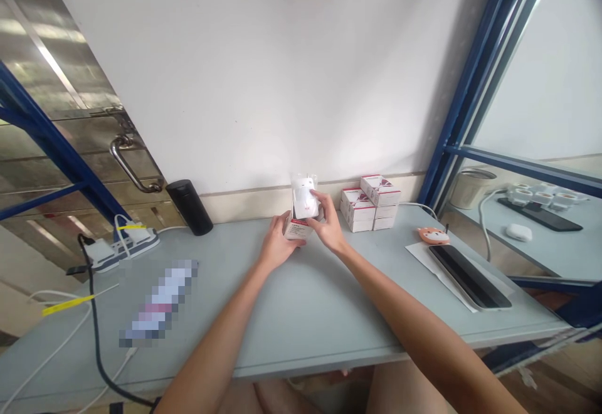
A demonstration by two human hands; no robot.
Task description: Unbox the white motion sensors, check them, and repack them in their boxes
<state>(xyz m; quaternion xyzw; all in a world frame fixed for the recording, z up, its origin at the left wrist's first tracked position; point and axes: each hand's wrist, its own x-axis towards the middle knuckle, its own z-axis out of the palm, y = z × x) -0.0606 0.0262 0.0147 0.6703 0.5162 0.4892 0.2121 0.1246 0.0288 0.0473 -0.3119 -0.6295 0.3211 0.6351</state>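
Note:
My left hand (278,242) is closed around a small white and red cardboard box (296,229), which is open at the top and held just over the table. In my right hand (328,222) is a white object in a clear plastic bag (305,197), gripped between thumb and fingers at the box's mouth. The bag's lower end meets the box opening; how much of it is inside I cannot tell. To the right, several similar white and red boxes (362,218) are stacked against the wall.
A black cylinder (190,208) stands at the back left, near a power strip (125,251) with cables. A blurred-out flat object (160,304) lies at the left. On the right are an orange and white item (433,236) and a dark phone-like slab (468,277) over white paper.

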